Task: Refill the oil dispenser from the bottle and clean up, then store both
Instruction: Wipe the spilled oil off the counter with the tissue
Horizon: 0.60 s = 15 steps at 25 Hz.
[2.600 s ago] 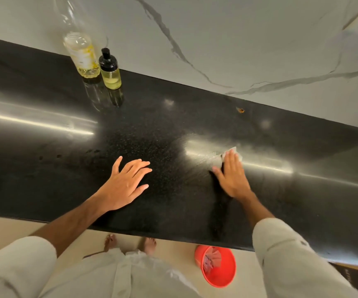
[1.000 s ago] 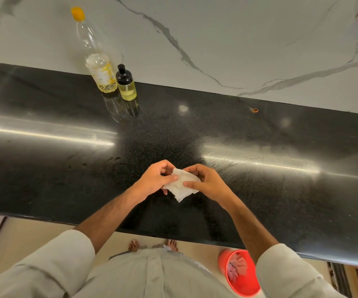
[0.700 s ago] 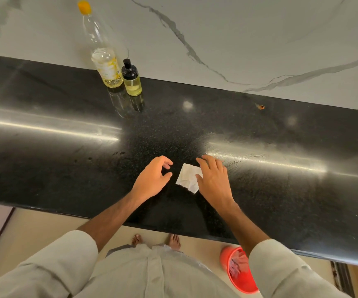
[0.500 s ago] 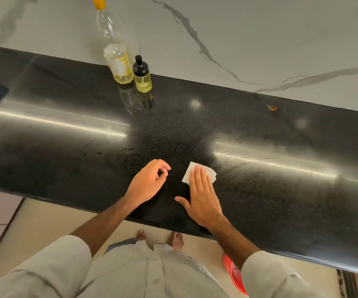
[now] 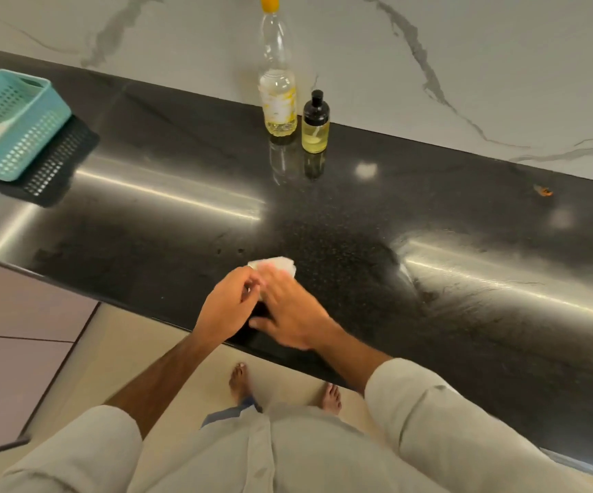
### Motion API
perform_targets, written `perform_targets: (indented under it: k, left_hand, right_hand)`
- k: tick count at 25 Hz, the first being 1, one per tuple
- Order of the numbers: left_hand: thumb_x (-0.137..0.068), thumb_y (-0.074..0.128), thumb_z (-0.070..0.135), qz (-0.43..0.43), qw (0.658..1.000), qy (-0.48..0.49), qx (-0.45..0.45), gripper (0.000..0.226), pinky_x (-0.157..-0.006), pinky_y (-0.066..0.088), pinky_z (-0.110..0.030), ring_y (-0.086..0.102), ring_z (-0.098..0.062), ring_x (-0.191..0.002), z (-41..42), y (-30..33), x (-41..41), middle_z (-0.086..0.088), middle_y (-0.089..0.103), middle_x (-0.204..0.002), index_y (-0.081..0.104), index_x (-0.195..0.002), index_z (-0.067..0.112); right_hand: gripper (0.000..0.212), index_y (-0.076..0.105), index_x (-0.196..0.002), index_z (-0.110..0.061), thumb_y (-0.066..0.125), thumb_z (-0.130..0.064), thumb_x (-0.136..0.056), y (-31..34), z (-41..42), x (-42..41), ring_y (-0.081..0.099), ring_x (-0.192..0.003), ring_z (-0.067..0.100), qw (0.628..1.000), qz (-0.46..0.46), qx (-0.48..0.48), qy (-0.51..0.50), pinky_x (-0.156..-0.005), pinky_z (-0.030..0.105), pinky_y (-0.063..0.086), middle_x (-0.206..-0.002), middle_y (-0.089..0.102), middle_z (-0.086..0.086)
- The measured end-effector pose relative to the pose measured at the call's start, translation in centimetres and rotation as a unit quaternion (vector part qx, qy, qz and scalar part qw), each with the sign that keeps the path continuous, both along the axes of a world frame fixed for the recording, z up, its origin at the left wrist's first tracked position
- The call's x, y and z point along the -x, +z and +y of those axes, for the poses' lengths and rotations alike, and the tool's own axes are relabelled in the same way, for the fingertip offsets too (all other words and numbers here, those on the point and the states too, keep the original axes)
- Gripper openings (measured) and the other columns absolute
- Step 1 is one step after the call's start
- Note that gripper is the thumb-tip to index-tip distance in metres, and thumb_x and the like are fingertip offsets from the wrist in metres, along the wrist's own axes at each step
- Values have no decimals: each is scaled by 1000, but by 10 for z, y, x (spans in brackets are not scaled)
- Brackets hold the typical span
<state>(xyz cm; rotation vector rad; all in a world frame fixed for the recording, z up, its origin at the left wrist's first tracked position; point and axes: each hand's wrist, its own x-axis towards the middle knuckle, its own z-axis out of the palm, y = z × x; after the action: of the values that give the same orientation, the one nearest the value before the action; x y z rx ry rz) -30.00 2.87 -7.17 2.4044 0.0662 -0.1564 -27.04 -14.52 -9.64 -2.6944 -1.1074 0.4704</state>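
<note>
The oil dispenser (image 5: 315, 123), a small clear bottle with a black pump top and yellow oil in its lower part, is standing upright at the back of the black bench (image 5: 145, 215), against the marble wall (image 5: 501, 65). Just beside it, on its left, the taller oil bottle (image 5: 276, 80) with an orange cap is standing upright too, with a little oil at its bottom. The 2 are close together but whether they are touching cannot be told. Well in front of them, near the bench's front edge, a folded white tissue (image 5: 274, 264) is lying flat. The right hand (image 5: 293, 307) is pressing on it with straight, flat fingers, somewhat blurred. The left hand (image 5: 225, 307) is sitting just beside it, fingers curled toward the tissue's edge; whether they are pinching it cannot be told. A teal perforated basket (image 5: 14, 126) is resting at the far left of the bench. An orange speck (image 5: 543, 191) is lying far right.
</note>
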Motion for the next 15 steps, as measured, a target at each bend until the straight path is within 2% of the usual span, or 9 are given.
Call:
perform_targets:
  k: [3, 4, 6, 8, 10, 12, 13, 15]
  left_hand:
    - [-96, 61, 15, -41, 998, -35, -30, 18, -73, 52, -30, 59, -5, -82, 54, 0, -1, 13, 60, -94, 58, -102, 32]
    - [-95, 62, 13, -53, 996, -45, -51, 20, -77, 52, -32, 59, -6, -86, 69, -3, -3, 13, 60, -99, 58, -104, 31]
    - [-95, 62, 15, -66, 990, -54, -116, 22, -87, 45, -36, 56, -12, -103, 92, -12, -9, 10, 58, -113, 59, -110, 30]
    - [-95, 61, 20, -69, 983, -54, -159, 25, -97, 34, -36, 51, -15, -118, 112, -20, -14, 8, 55, -127, 58, -118, 29]
    - [-96, 61, 23, -82, 980, -59, -171, 29, -104, 28, -38, 46, -16, -128, 132, -26, -15, 6, 52, -137, 58, -124, 28]
    - [-97, 60, 25, -88, 982, -43, -162, 30, -107, 26, -39, 44, -18, -132, 153, -29, -16, 5, 50, -141, 57, -127, 27]
    - [-98, 57, 27, -88, 984, -35, -151, 29, -106, 26, -39, 44, -18, -132, 163, -29, -19, 5, 50, -141, 56, -127, 27]
    - [-97, 51, 32, -85, 986, -32, -139, 31, -104, 26, -40, 43, -17, -132, 180, -30, -24, 5, 50, -141, 55, -128, 28]
  right_hand:
    - [93, -3, -162, -10, 31, -69, -100, 1, -7, 52, -16, -156, 22, 998, 36, 26, 39, -128, 43, -2, -170, -9, 9]
    - [97, -3, -163, -11, 36, -70, -98, 1, -21, 55, -15, -156, 22, 998, 58, 34, 4, -128, 43, 1, -170, -9, 9]
    - [104, 3, -163, -7, 39, -74, -93, -5, -50, 29, -2, -158, 26, 989, 40, 54, -130, -128, 45, 10, -170, 2, 13]
    - [104, 8, -161, 2, 22, -77, -94, -6, -54, -28, 8, -157, 33, 966, -4, 70, -250, -128, 45, 10, -169, 8, 20]
    - [103, 11, -159, 5, 18, -75, -95, -2, -16, -68, 10, -156, 35, 952, -29, 89, -293, -127, 43, 5, -168, 12, 24]
    - [100, 15, -159, 4, 32, -71, -95, -3, 57, -58, 14, -156, 35, 969, -9, 67, -239, -128, 42, 6, -166, 18, 24]
    - [99, 14, -160, 2, 40, -69, -95, -1, 94, -32, 10, -157, 34, 982, 12, 52, -179, -128, 41, 3, -167, 14, 22]
    - [97, 4, -161, -1, 39, -67, -99, 9, 139, 33, -9, -157, 29, 998, 43, 44, -30, -127, 41, -5, -169, -3, 17]
